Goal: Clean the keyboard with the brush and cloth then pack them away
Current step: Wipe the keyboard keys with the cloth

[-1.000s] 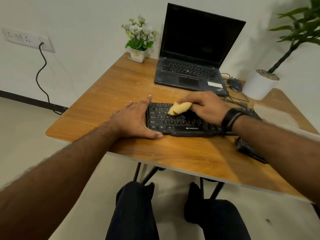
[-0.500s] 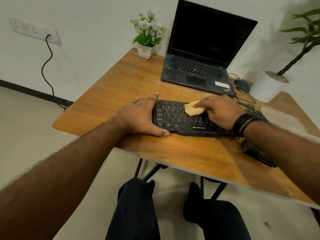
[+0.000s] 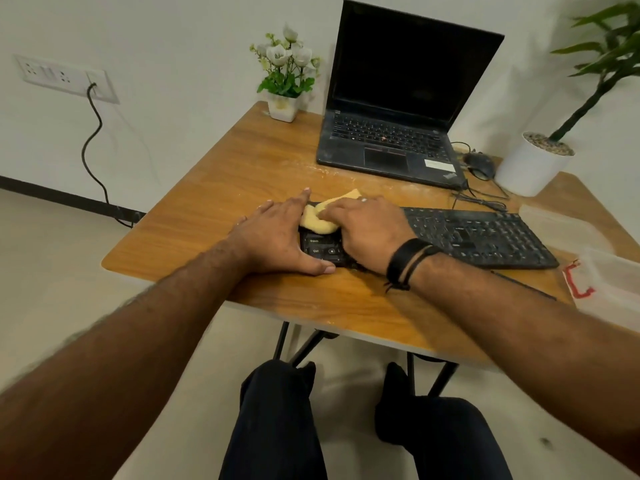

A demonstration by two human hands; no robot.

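Our left hand point(image 3: 273, 233) lies flat and open, bracing the keyboard's point(image 3: 478, 237) left end on the counter point(image 3: 242, 168); our right hand point(image 3: 367, 226) presses the yellow cloth point(image 3: 317, 221) onto the far-left keys.

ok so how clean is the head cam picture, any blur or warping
Head view: even soft lighting, no glare on the dark laptop screen; the keyboard and the cloth are sharp; the near forearms and the leafy plant at the edges blur; wide-angle bending curves the table edges.
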